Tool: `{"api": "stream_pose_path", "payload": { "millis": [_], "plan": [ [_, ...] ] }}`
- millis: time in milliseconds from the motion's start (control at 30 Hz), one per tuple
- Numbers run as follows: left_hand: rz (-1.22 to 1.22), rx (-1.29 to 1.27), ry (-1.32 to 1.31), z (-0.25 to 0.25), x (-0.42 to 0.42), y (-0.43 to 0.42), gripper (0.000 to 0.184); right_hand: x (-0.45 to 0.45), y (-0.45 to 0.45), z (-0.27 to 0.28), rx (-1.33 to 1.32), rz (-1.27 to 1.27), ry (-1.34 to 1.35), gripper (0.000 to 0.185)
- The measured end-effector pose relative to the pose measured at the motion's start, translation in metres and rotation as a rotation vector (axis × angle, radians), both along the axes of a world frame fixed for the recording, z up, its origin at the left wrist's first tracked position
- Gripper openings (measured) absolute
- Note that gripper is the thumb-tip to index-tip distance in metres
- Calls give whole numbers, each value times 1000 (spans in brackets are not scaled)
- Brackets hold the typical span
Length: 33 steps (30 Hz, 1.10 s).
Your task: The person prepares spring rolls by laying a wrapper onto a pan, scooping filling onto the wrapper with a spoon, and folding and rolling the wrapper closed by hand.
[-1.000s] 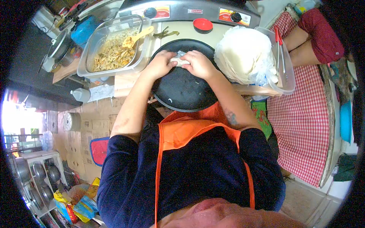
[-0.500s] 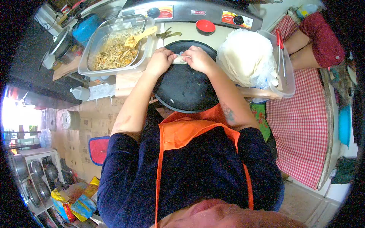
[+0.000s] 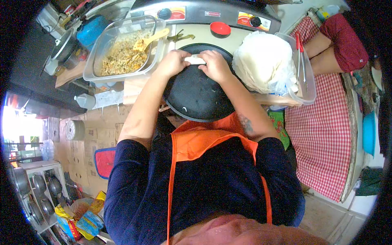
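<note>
A white rolled wrapper, a spring roll (image 3: 194, 60), lies across the upper part of a round black pan (image 3: 200, 92). My left hand (image 3: 174, 61) grips its left end, and my right hand (image 3: 214, 64) is closed around the right end. The fingers cover both ends of the roll. To the left, a clear plastic tub (image 3: 90, 73) holds a basket of bean sprout filling (image 3: 122, 57) with a yellow spoon (image 3: 152, 39) in it. On the right is a stack of thin white wrappers (image 3: 263, 59), partly in a plastic bag.
Behind the pan sit a small red bowl (image 3: 220, 30) and a stove (image 3: 212, 14) with two knobs. Red-handled tongs (image 3: 300, 47) rest in the right-hand tub (image 3: 309, 93). Another person's legs (image 3: 326, 51) show at the upper right.
The roll looks tighter and shows more of its length between my hands. My right fingers have curled over its right end. The surroundings stay the same.
</note>
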<state>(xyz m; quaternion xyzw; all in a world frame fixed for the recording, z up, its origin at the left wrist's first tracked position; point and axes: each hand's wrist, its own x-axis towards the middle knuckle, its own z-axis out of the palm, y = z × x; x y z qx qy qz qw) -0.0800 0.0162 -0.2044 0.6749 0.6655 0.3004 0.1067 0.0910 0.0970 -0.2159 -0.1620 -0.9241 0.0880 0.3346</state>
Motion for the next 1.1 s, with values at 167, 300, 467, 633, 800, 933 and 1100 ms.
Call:
{"api": "stream_pose_path", "payload": {
  "millis": [167,300,467,633,800,933,1100],
  "plan": [
    [-77,181,123,-3,-3,-1,38,-4,11,-2,-10,-23,-80,31],
    [-45,153,178,-10,-2,6,41,-11,22,-3,-127,-37,-115,26],
    [-52,180,231,-14,0,17,41,-11,21,0,-258,-100,-159,33],
    [-48,173,108,-9,2,17,36,-17,30,-8,-830,-93,149,32],
    [26,-268,-1042,27,8,2,26,-5,34,50,-870,-6,423,38],
    [-164,-443,-1705,39,11,-17,28,27,6,105,-797,456,182,54],
    [-479,-667,-1930,39,20,-27,36,39,-9,117,-592,540,-50,62]
  ]
}}
